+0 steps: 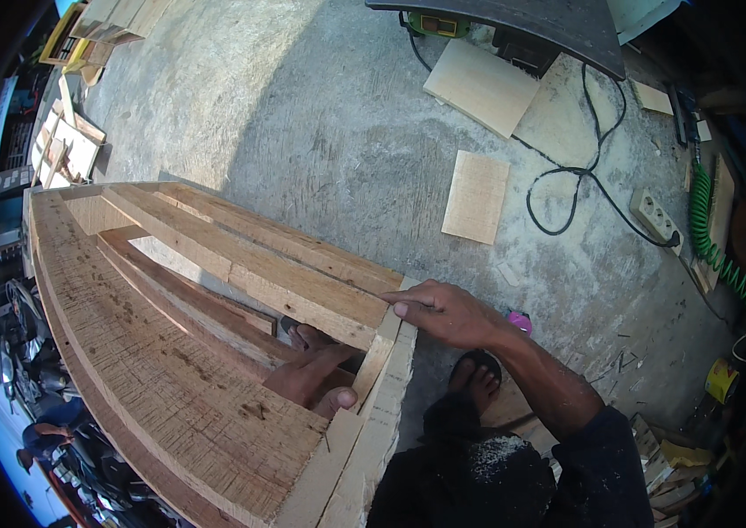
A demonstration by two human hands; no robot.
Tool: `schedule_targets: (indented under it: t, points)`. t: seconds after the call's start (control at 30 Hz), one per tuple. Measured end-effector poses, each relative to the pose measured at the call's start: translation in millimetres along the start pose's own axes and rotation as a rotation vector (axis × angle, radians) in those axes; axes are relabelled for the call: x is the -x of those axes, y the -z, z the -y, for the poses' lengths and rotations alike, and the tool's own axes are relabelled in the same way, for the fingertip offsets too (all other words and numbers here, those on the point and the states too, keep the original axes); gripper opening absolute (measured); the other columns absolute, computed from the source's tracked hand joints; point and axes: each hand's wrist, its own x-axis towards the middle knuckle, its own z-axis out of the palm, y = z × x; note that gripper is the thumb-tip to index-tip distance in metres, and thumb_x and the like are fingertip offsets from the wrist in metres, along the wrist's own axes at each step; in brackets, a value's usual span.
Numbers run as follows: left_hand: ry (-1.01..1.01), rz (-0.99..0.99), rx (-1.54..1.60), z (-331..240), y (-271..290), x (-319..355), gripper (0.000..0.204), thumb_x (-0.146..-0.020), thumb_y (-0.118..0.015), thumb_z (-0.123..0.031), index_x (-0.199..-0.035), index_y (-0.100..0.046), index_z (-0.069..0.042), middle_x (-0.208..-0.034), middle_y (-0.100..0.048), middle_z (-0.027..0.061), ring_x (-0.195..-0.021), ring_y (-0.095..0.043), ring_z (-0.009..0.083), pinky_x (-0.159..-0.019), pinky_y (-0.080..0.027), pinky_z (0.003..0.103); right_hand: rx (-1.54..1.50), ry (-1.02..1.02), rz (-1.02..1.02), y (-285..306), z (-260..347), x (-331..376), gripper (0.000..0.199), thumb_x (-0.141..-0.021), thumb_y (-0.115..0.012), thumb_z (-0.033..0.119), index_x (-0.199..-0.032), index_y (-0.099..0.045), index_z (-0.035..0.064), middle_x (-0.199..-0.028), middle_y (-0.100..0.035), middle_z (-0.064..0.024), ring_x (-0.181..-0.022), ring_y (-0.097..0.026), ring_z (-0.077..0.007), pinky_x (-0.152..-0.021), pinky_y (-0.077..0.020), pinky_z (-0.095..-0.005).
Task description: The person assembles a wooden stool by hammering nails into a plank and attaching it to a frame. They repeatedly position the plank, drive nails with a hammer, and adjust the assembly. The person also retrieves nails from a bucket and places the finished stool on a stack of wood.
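A long frame of rough wooden boards and rails stretches from just before me toward the far left. A short wooden strip lies across the gap at its near end. My right hand grips the near right corner, its thumb against the upper end of that strip and its fingers bent over the edge. Down in the gap between the rails, my left hand is closed at the strip's lower end, with the thumb showing beside it. The wood hides part of the left hand and its forearm.
Two pale board pieces lie on the concrete floor. Beyond is a dark-topped table. A black cable runs to a power strip; a green coiled hose hangs at right. My sandalled foot is beside the frame.
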Motion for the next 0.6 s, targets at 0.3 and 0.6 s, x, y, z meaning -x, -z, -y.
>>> schedule_targets:
  t: [0.3, 0.6]
  points:
    - [0.482, 0.062, 0.156, -9.8, -17.7, -26.1, 0.084, -0.101, -0.048, -0.07, -0.143, -0.053, 0.002, -0.109, -0.071, 0.0187, -0.104, -0.068, 0.0238, -0.087, -0.054, 0.035, 0.018, 0.008, 0.015, -2.1, -8.1, -4.0, 0.047, -0.107, -0.049, 0.043, -0.141, -0.064, 0.0139, -0.108, -0.075, -0.0209, -0.096, -0.072, -0.0301, -0.091, -0.0538, -0.0411]
    - [0.418, 0.107, 0.168, -16.4, -22.0, -27.1, 0.083, -0.102, -0.044, -0.068, -0.144, -0.051, 0.003, -0.115, -0.069, 0.0185, -0.108, -0.066, 0.025, -0.09, -0.053, 0.037, -0.047, -0.007, -0.29, -22.2, -22.9, 29.3, 0.048, -0.107, -0.054, 0.037, -0.145, -0.059, 0.0086, -0.129, -0.069, -0.0181, -0.112, -0.068, -0.029, -0.098, -0.0527, -0.0405]
